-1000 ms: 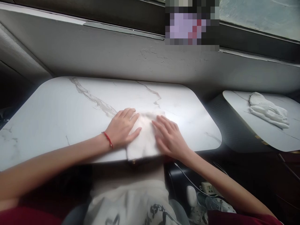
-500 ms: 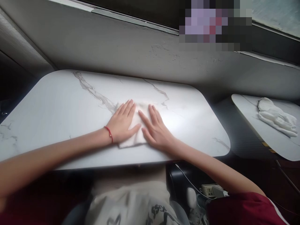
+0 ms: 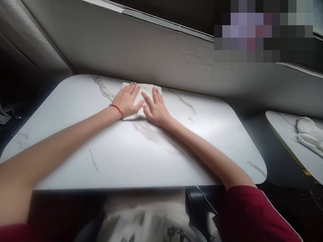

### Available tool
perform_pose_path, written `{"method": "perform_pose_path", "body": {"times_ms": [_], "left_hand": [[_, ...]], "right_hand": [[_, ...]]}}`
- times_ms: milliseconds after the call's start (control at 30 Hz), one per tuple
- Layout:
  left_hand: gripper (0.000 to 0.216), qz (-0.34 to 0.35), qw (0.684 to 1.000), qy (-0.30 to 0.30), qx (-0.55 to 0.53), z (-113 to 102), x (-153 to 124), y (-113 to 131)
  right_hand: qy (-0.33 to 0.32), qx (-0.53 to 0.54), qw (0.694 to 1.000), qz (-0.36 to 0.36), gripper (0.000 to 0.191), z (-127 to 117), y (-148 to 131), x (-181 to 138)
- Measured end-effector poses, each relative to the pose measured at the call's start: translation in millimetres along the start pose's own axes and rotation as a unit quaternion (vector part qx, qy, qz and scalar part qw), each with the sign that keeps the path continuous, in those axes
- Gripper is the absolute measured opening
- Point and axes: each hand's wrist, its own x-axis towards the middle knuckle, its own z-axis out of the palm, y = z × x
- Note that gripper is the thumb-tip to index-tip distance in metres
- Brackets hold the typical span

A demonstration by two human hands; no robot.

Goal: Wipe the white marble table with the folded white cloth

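Note:
A folded white cloth (image 3: 140,97) lies near the far edge of a white marble-patterned table (image 3: 126,158). My left hand (image 3: 127,101), with a red string at the wrist, lies flat on the cloth's left part, fingers stretched out. On the right part my right hand (image 3: 155,108) presses flat, its fingers spread. Both arms reach far across the tabletop.
A grey wall and a window ledge (image 3: 161,53) rise right behind the table. A second marble table (image 3: 285,132) stands at the right and carries a white glove (image 3: 311,134). A dark gap separates the two tables. My lap, in pale printed cloth (image 3: 148,222), shows below the near edge.
Both hands have slid the cloth away from me, from the table's near edge to its far edge by the wall. My arms are now stretched out.

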Motion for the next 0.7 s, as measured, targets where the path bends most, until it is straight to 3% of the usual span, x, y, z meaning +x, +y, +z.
{"method": "perform_pose_path", "body": {"times_ms": [300,467,700], "left_hand": [[0.069,-0.062,0.998,0.011,0.013,2,13,-42],[0.066,-0.061,0.998,0.031,0.015,0,12,-45],[0.067,-0.07,0.996,0.013,0.05,-9,7,-37]], "right_hand": [[0.012,0.004,0.998,-0.056,0.063,26,11,63],[0.002,-0.022,0.999,-0.034,0.063,23,2,67],[-0.037,-0.053,0.998,-0.01,0.06,6,-14,60]]}}
